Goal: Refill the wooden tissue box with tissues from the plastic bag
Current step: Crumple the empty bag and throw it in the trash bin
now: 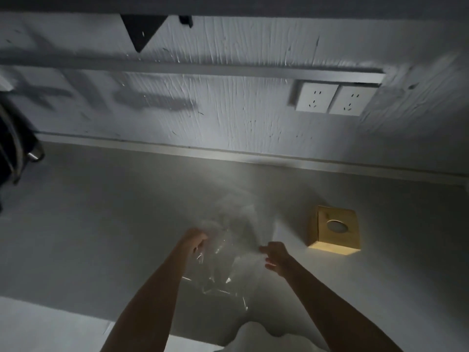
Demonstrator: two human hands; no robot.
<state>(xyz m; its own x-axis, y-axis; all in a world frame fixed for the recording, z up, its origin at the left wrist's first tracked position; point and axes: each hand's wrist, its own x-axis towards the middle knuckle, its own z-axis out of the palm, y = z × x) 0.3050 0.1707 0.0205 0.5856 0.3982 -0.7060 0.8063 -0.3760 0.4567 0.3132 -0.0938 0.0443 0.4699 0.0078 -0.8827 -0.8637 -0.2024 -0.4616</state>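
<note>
A clear plastic bag [228,250] hangs blurred between my two hands over the grey counter [101,224]. My left hand [194,240] is closed on the bag's left edge. Fingers of my right hand [275,255] pinch its right edge. Whether tissues are inside the bag cannot be made out through the blur. The wooden tissue box [335,229] stands to the right of my right hand, apart from it, with a round opening in its top face.
The textured wall behind the counter carries two white power sockets [332,99] under a metal rail. A dark object with a metal handle [22,153] sits at the far left. Something white [261,336] lies at the counter's near edge.
</note>
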